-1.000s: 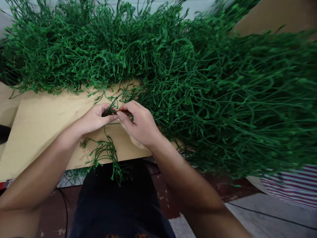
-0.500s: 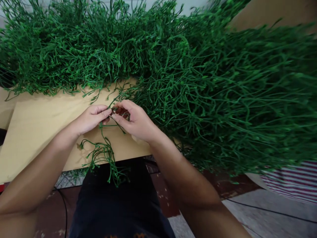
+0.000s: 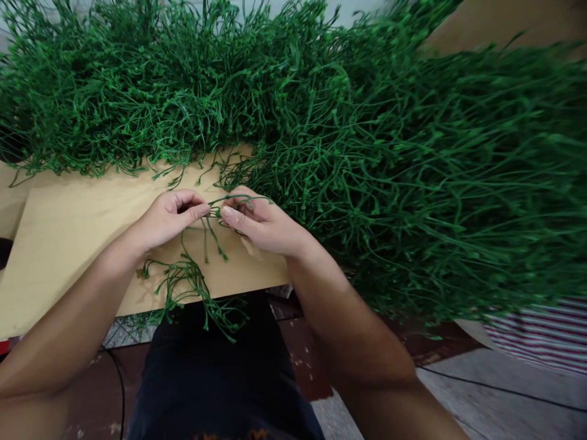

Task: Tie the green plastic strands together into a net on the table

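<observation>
My left hand (image 3: 177, 217) pinches thin green artificial plant stems (image 3: 211, 214) between thumb and forefinger, above the board. Close by on the right, my right hand (image 3: 257, 220) has its thumb and fingers curled together around part of the same stems. One stem crosses in front of the right fingers and others hang down between the hands. What exactly lies inside the right fingers is partly hidden. Below the left hand, a looser green sprig (image 3: 190, 278) with many thin branches dangles over the front edge of the board.
A tan board (image 3: 82, 226) lies under the hands. A large heap of green artificial stems (image 3: 389, 153) fills the back and the right side. Another tan sheet (image 3: 513, 24) is at the upper right. Striped cloth (image 3: 541, 336) shows at lower right, above a black cable (image 3: 495, 385).
My right hand has moved slightly right, away from the left hand, opening a small gap. More stems now show between the hands. The dangling sprig has swung a little.
</observation>
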Demonstrator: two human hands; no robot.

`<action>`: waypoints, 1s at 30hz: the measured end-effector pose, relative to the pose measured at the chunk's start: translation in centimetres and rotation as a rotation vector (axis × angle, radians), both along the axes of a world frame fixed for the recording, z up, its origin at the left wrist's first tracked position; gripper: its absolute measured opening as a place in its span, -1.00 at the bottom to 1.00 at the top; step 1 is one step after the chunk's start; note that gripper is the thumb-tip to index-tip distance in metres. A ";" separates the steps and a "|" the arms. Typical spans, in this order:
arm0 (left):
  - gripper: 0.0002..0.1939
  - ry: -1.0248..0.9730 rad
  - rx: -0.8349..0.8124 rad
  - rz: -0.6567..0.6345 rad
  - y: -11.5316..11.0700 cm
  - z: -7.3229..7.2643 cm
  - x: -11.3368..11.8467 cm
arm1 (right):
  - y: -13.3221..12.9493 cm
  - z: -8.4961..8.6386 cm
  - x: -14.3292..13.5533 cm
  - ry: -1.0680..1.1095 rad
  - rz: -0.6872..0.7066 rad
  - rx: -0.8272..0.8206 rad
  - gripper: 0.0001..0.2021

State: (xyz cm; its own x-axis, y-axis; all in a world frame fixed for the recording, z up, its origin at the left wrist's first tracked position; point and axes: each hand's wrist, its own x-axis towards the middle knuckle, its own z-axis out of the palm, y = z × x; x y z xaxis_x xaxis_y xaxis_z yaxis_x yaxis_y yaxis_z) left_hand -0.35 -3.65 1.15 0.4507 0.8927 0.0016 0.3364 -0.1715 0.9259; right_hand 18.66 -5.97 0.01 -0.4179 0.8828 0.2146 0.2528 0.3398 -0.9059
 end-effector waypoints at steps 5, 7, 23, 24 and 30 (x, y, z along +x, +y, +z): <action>-0.68 0.029 -0.009 0.017 0.1 -0.1 0.1 | 0.3 -0.6 0.0 -0.001 -0.180 0.132 -0.65; -0.70 0.046 -0.005 0.041 0.1 -0.3 0.2 | 0.3 -0.8 -0.3 -0.006 -0.197 0.157 -0.67; -0.77 0.210 0.098 0.005 0.3 -2.5 1.4 | -3.1 -0.8 -0.5 0.070 -0.140 0.138 -0.65; -0.78 0.199 0.100 0.005 0.2 -2.5 1.5 | -3.3 -0.7 -0.4 0.073 -0.140 0.113 -0.62; -0.78 0.087 0.021 0.025 0.2 -2.1 1.6 | -3.3 -0.6 -0.7 0.175 -0.178 -0.003 -0.50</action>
State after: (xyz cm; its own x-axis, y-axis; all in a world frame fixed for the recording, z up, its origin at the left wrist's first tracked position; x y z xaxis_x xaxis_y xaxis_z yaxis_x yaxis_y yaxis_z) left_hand 1.20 -3.47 -0.91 0.4277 0.9037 -0.0179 0.4200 -0.1811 0.8893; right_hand 17.96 -9.24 -0.59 -0.2128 0.9398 0.2673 0.1475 0.3013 -0.9421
